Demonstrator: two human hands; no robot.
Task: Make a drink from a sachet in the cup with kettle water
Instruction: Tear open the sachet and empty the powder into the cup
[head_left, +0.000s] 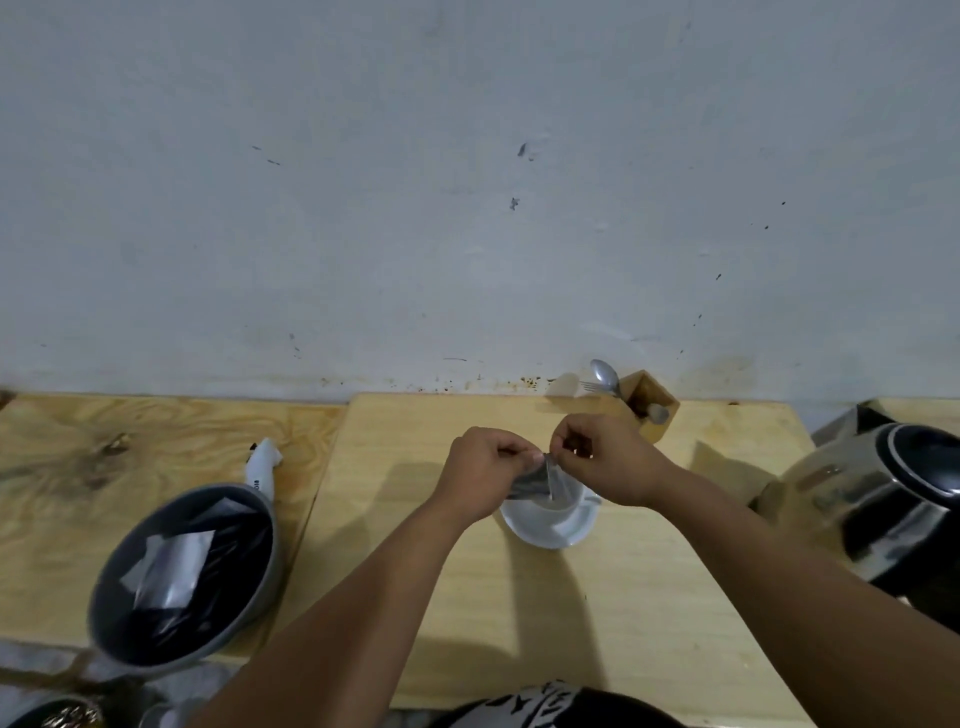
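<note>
A small grey sachet (535, 480) is pinched at its top edge between my left hand (480, 467) and my right hand (608, 457), held just above a white cup (550, 525) on the light wooden table (649, 597). Part of the cup's rim and inside is hidden behind the sachet and my hands. At the right edge of the table stands a metal kettle (883, 499) with a black lid, blurred.
A grey bin (187, 571) holding silvery wrappers sits on the left board. A white torn packet (262, 462) lies behind it. A wooden holder (644, 405) with a spoon (605, 376) and fork stands against the wall.
</note>
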